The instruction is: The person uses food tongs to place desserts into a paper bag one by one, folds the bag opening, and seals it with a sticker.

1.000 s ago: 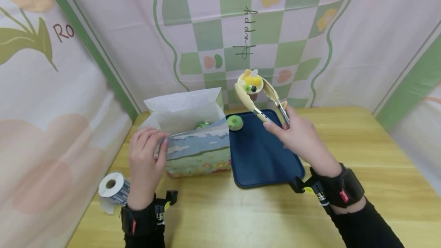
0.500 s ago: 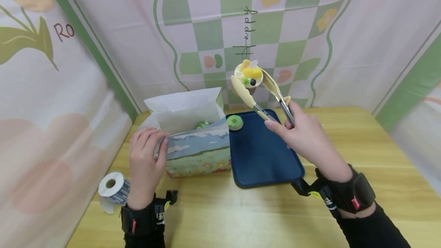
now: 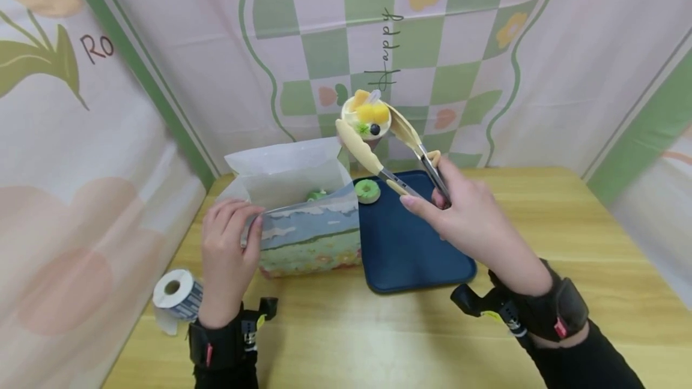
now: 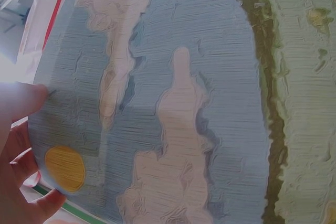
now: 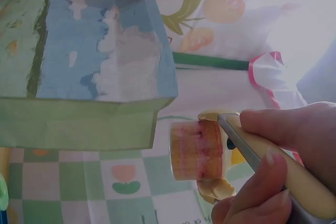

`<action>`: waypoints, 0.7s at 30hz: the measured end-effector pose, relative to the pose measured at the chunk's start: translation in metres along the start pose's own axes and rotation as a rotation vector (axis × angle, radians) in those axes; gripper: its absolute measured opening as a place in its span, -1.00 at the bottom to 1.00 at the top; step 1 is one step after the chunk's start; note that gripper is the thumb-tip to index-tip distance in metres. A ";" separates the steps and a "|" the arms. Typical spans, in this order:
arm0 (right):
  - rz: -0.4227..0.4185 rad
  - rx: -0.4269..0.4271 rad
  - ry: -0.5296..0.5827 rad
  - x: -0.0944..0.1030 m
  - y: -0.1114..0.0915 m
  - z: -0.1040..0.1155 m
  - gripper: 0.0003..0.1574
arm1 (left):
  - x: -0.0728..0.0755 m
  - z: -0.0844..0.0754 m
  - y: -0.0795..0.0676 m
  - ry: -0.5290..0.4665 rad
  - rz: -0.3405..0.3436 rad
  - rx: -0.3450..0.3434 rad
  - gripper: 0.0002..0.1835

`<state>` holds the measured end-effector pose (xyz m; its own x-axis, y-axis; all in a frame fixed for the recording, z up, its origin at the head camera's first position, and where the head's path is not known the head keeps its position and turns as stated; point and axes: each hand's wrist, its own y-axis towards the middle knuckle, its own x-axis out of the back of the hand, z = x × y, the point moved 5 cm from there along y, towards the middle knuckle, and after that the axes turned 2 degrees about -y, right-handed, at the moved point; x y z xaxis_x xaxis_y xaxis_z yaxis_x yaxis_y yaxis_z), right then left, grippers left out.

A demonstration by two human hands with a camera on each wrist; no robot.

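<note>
My right hand (image 3: pixel 470 215) grips a pair of tongs (image 3: pixel 402 182) with cream tips and metal arms. Between the tips is a small layered cake cup (image 3: pixel 367 117), topped with yellow fruit, a dark berry and a green sprig; its pink and tan layers show in the right wrist view. The cup is in the air, above and right of the bag mouth. My left hand (image 3: pixel 229 257) pinches the near left top edge of a paper bag (image 3: pixel 310 236) printed with sky and meadow. Inside the open bag a green item (image 3: pixel 317 195) shows only in part.
Right of the bag lies a dark blue tray (image 3: pixel 416 245) with a green donut (image 3: pixel 367 191) at its far left corner. A roll of labels (image 3: pixel 178 294) sits at the left on the wooden table (image 3: pixel 367 341). A printed cloth (image 3: pixel 324 11) hangs behind.
My right hand has carried the cake cup up and then left in the tongs, closer to the bag. The left hand and the bag stay where they were.
</note>
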<state>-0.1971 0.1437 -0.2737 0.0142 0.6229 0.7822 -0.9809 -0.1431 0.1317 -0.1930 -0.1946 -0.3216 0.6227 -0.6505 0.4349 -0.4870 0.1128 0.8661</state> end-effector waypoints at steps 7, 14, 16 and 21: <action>0.024 0.033 -0.013 -0.005 -0.003 0.012 -0.23 | 0.000 -0.001 0.001 -0.001 -0.005 -0.002 -0.87; 0.069 0.035 0.005 -0.013 -0.005 0.021 -0.20 | 0.000 -0.001 0.000 0.004 0.005 0.008 -0.85; 0.071 0.044 0.006 -0.016 -0.005 0.024 -0.19 | 0.000 -0.001 0.000 0.003 0.006 0.007 -0.83; 0.060 0.082 -0.019 -0.021 -0.006 0.031 -0.19 | 0.001 -0.001 0.001 0.004 0.006 0.006 -0.82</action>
<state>-0.1854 0.1079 -0.2726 -0.0398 0.5963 0.8018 -0.9610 -0.2427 0.1328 -0.1923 -0.1941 -0.3206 0.6224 -0.6469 0.4407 -0.4941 0.1121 0.8622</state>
